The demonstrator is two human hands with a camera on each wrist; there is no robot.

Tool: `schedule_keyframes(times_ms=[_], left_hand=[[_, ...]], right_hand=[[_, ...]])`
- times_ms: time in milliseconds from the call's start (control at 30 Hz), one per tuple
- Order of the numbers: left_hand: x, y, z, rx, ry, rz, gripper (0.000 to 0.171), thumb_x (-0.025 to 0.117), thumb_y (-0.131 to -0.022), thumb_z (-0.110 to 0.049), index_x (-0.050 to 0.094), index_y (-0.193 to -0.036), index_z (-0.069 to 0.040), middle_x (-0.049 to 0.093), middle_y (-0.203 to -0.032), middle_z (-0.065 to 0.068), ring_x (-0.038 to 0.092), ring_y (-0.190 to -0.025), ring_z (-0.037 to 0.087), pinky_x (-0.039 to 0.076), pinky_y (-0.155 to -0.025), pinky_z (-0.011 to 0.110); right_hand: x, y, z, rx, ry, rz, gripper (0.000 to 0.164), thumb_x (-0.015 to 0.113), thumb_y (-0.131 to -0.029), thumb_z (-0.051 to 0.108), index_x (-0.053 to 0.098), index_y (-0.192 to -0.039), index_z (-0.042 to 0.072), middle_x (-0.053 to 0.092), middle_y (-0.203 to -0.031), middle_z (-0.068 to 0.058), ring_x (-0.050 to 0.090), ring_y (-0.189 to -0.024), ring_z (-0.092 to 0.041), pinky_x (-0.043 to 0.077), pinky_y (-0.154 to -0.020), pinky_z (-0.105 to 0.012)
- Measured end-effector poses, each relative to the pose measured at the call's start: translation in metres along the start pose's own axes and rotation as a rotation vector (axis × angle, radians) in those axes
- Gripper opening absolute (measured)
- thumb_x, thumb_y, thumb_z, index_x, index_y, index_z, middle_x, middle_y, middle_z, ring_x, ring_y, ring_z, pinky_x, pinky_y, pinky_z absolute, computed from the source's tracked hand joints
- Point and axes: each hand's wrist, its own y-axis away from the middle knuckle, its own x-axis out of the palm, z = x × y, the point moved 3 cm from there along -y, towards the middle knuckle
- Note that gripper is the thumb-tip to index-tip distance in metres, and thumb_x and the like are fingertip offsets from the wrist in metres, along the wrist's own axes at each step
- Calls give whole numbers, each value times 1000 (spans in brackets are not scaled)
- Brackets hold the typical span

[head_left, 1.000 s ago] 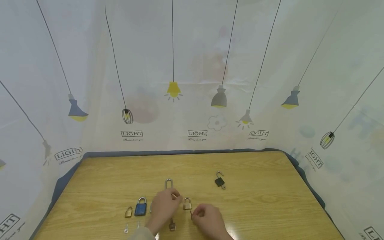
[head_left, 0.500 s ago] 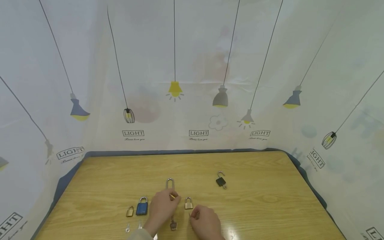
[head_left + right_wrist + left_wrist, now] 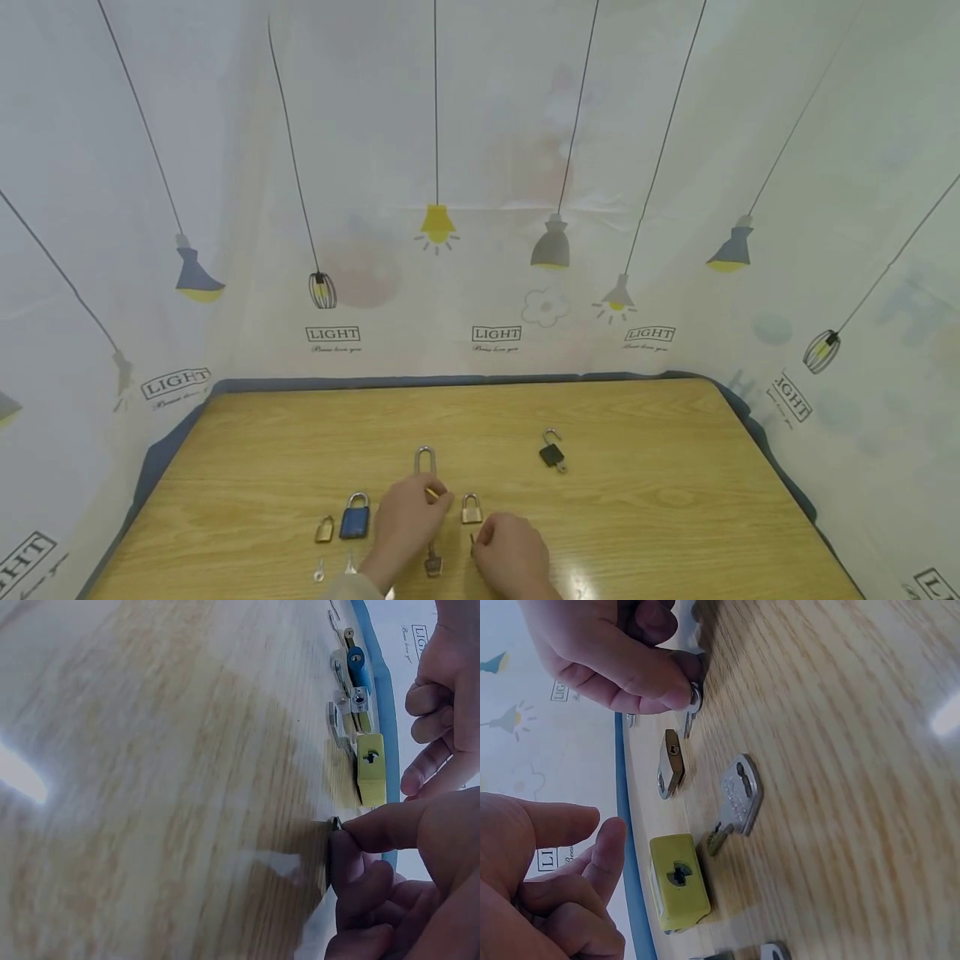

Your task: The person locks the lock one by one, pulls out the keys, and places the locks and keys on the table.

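My right hand (image 3: 513, 550) pinches a small key (image 3: 694, 705) between thumb and forefinger, low over the table. Just past it stands a small brass padlock (image 3: 471, 510), its keyhole facing me in the left wrist view. My left hand (image 3: 408, 512) hovers over a yellow padlock (image 3: 680, 881) with a long shackle (image 3: 425, 458), which it partly hides in the head view. Its thumb and forefinger stretch forward and the other fingers curl loosely, with nothing seen in them. A larger silver key (image 3: 741, 791) lies in front of the yellow padlock.
Left of my left hand stand a blue padlock (image 3: 355, 518) and a small brass padlock (image 3: 324, 529), with small keys (image 3: 319, 570) in front. A black padlock (image 3: 552, 454) with an open shackle and a key in it lies farther back on the wooden table (image 3: 660, 467).
My right hand has drawn slightly left with the key in its fingers. The left hand stays over the yellow padlock. The head view has shifted a little.
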Motion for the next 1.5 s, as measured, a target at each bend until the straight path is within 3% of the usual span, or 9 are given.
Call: schedule_keyframes(times_ms=[233,633,767,967,1200,1500], left_hand=[[2,1,1,5,7,1,9,71,-82,-30,67,-80,-22,62,-70,-6,51,-54,11,41,-47,30],[3,4,-2,29,16,17,10,70,-82,-29,68,-81,-20,63,-70,-6,51,-55,11,42,-48,30],[3,4,-5,63,3,17,9,70,-83,-31,69,-82,-22,63,-69,-9,51,-56,9,42,-52,30],[4,5,-11,114,33,45,11,69,-85,-29,69,-84,-19,61,-68,-10,51,-56,8,43,-53,28],[7,9,-16,135,53,78,10,69,-84,-28,69,-85,-18,63,-72,-8,53,-61,8,44,-55,30],[11,6,-20,197,24,56,9,69,-85,-31,70,-83,-22,64,-71,-12,52,-61,4,43,-55,26]], right_hand=[[2,-1,0,-23,37,-25,12,67,-70,13,57,-66,18,53,-61,6,47,-55,-16,39,-50,-36],[4,-1,0,-11,45,10,11,68,-75,13,58,-71,16,53,-60,5,47,-53,-15,40,-49,-33],[-2,2,1,-53,43,-32,10,69,-76,16,60,-72,18,52,-59,7,47,-52,-12,39,-48,-31],[-27,-2,-3,-87,55,-78,7,68,-78,16,61,-79,18,58,-68,7,50,-56,-9,41,-49,-29],[-62,-26,-25,-91,121,-142,5,66,-83,15,66,-87,11,62,-74,1,48,-50,-7,41,-42,-23],[-97,-65,-67,23,170,-243,23,66,-88,23,67,-101,3,70,-85,-7,56,-58,-11,44,-45,-26]])
